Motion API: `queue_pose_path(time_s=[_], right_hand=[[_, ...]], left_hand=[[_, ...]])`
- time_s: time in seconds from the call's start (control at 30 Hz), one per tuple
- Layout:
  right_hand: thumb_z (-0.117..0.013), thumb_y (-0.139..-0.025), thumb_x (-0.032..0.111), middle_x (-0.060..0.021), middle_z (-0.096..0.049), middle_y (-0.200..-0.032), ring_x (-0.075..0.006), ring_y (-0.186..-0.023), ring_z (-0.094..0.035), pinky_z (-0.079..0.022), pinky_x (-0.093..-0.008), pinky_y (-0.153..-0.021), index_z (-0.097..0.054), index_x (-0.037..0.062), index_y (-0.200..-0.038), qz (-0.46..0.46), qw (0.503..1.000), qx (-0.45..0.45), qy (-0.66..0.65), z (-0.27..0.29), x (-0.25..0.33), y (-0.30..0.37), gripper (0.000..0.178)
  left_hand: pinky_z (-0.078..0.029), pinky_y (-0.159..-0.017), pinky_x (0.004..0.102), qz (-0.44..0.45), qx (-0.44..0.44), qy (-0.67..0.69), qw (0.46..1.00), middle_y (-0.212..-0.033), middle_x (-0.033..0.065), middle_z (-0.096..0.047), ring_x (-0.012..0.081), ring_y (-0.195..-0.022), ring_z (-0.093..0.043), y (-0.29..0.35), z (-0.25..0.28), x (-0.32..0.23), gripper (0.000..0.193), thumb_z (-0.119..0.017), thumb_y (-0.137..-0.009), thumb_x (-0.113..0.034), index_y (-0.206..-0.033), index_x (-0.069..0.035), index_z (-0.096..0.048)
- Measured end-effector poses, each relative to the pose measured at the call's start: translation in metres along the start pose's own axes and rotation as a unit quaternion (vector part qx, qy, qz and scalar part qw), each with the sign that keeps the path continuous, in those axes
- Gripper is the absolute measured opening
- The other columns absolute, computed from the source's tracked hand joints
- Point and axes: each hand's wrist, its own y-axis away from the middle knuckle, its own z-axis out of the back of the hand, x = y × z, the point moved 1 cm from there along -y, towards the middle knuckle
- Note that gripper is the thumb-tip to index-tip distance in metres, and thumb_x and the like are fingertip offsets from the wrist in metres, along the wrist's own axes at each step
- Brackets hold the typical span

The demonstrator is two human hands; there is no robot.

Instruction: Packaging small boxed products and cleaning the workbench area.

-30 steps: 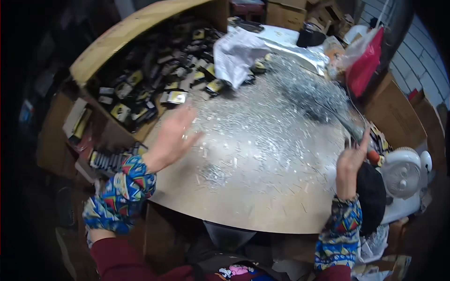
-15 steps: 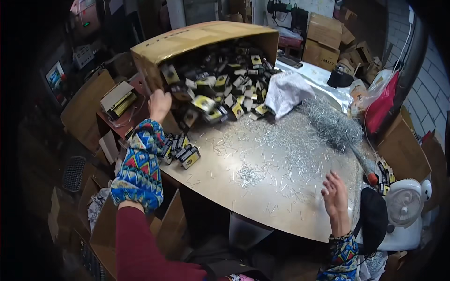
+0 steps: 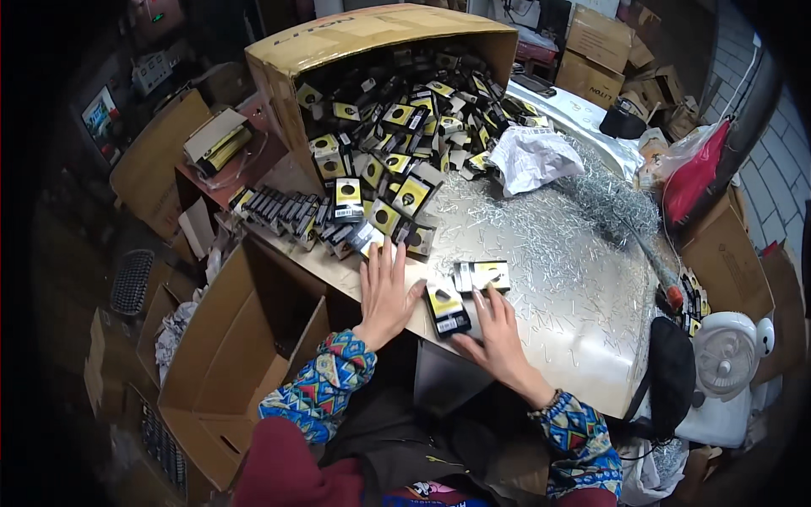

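Two bare hands work at the near edge of a counter point(image 3: 583, 372) strewn with loose metal pins point(image 3: 549, 241). The left hand point(image 3: 386, 291) lies palm down, fingers extended, its tips at or just over a carton-side heap of small boxes point(image 3: 410, 194); contact is hard to tell. The right hand point(image 3: 500, 342) is part-open, fingers bent over two black, yellow and white packs: the nearer box point(image 3: 446, 308), tilted toward the counter's edge between the hands, and the farther box point(image 3: 483, 272), just beyond it. Neither hand shows a firm pinch. The heap spills from a large carton point(image 3: 380, 29) on its side, far left of centre; a packed row point(image 3: 283, 211) stands to its near left. The step in hand appears to be gathering and lining up boxes; the next move likely calls for squaring the two together, with the left thumb steadying the nearer one.
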Motion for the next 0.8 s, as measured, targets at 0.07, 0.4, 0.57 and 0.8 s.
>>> queue_pose_path(time_s=[0.07, 0.4, 0.57, 0.8], right_hand=[[-0.073, -0.082, 0.029, -0.0288, -0.034, -0.143, -0.0447, -0.127, -0.037, -0.035, -0.0483, -0.106, -0.044, -0.0003, -0.138, 0.011, 1.000, -0.004, 0.028, -0.001, 0.004, -0.008, 0.069], [-0.067, -0.082, 0.016, -0.0156, -0.058, -0.124, -0.0325, -0.112, -0.054, -0.046, -0.0420, -0.091, -0.060, 0.0055, -0.118, 0.083, 0.992, -0.046, 0.078, -0.010, -0.029, -0.037, 0.038], [-0.067, -0.083, 0.016, -0.0140, -0.060, -0.123, -0.0313, -0.115, -0.054, -0.042, -0.0417, -0.096, -0.056, 0.0072, -0.126, 0.021, 0.974, -0.090, 0.206, 0.017, -0.043, -0.058, 0.045], [-0.065, -0.082, 0.014, -0.0102, -0.065, -0.099, -0.0284, -0.095, -0.059, -0.046, -0.0411, -0.082, -0.057, 0.0068, -0.122, -0.024, 0.979, -0.071, 0.192, 0.023, -0.069, -0.061, 0.041]], left_hand=[[-0.017, -0.112, 0.0608, 0.023, 0.016, 0.007, 1.000, -0.156, 0.0224, -0.018, 0.0432, -0.145, -0.011, -0.012, -0.001, -0.004, 0.069, -0.052, -0.096, -0.042, -0.148, -0.004, -0.029], [-0.037, -0.103, 0.0490, -0.088, -0.060, -0.026, 0.994, -0.128, 0.0196, -0.052, 0.0384, -0.125, -0.044, -0.077, -0.002, 0.001, 0.040, -0.059, -0.091, -0.025, -0.123, -0.001, -0.053], [-0.039, -0.100, 0.0466, -0.079, -0.017, 0.017, 0.997, -0.130, 0.0197, -0.051, 0.0375, -0.120, -0.046, -0.019, -0.001, -0.033, 0.043, -0.061, -0.089, -0.020, -0.127, -0.001, -0.053], [-0.040, -0.098, 0.0456, -0.150, -0.061, -0.093, 0.982, -0.129, 0.0166, -0.054, 0.0331, -0.118, -0.050, -0.055, -0.002, -0.014, 0.040, -0.063, -0.085, -0.012, -0.123, -0.002, -0.057]])
